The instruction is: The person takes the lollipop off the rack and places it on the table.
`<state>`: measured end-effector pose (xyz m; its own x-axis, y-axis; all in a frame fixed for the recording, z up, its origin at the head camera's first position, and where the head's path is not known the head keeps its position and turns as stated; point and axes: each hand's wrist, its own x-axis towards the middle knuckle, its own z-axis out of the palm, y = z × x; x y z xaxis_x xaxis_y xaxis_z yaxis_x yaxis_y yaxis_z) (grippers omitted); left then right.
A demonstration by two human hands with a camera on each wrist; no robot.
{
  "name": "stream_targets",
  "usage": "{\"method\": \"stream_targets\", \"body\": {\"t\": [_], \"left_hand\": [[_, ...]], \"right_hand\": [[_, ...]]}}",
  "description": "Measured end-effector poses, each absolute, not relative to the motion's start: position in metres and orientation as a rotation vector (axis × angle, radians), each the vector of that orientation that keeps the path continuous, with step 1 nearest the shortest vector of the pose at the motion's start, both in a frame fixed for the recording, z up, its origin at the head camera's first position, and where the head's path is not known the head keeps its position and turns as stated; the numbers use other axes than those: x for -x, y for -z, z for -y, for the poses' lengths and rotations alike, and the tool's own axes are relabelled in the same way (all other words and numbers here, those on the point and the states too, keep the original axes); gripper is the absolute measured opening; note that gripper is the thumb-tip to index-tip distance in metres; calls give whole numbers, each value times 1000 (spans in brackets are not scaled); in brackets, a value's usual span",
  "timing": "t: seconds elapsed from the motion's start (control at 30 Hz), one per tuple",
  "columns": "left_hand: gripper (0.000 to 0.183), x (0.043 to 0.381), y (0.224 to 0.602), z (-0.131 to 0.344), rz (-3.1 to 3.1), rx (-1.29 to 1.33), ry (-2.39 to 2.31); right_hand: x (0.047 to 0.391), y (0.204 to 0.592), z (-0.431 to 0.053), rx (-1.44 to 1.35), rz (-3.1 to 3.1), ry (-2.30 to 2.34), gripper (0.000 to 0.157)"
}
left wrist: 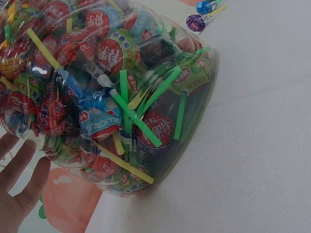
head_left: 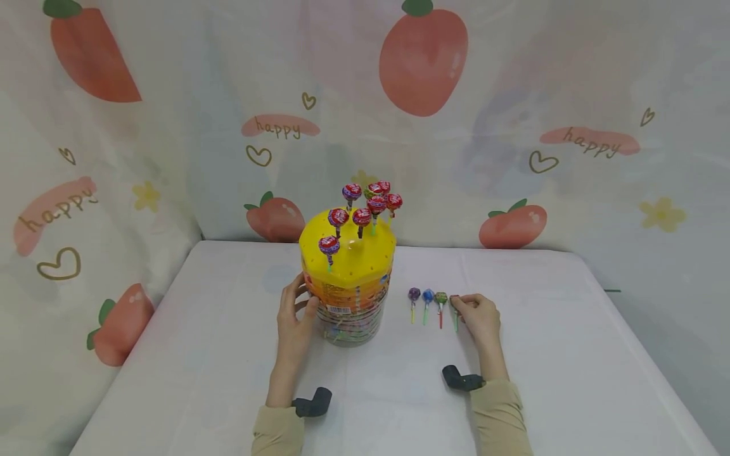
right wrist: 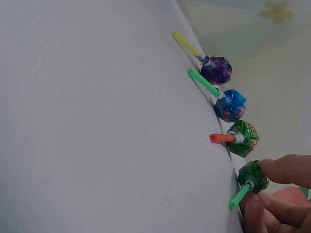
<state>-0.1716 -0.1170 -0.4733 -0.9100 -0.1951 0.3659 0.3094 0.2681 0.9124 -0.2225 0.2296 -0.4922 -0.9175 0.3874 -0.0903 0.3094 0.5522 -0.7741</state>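
A clear jar (head_left: pixel 353 329) packed with wrapped lollipops stands upright left of the middle, under a yellow lid (head_left: pixel 365 259). Several lollipops (head_left: pixel 362 217) are stuck upright in that lid. My left hand (head_left: pixel 293 323) rests against the jar's left side; its spread fingers (left wrist: pixel 17 160) touch the clear wall. To the right, my right hand (head_left: pixel 479 313) pinches the wrapped head of a green lollipop (right wrist: pixel 252 175) with a green stick, at the right end of a row. Beside it lie a green lollipop (right wrist: pixel 244 138) with a red stick, a blue one (right wrist: pixel 230 105) and a purple one (right wrist: pixel 216 70).
A white cloth covers the table (head_left: pixel 217 354). Behind it and to the left hangs a printed curtain (head_left: pixel 353 57) with fruit and hearts. A dark wrist camera (head_left: pixel 315 403) sits on the left wrist, another camera (head_left: pixel 461 379) on the right.
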Motion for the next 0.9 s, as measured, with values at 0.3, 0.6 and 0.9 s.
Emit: {"method": "stream_targets", "body": {"t": [0.3, 0.6, 0.9], "left_hand": [[53, 170, 472, 117, 2155, 83, 1701], [53, 171, 471, 116, 2134, 108, 1682], [54, 170, 472, 117, 2143, 99, 1684]], "right_hand": [[217, 487, -232, 591, 2676, -1326, 43], [211, 473, -231, 558, 2649, -1255, 42], [195, 439, -214, 445, 2596, -1145, 35]]}}
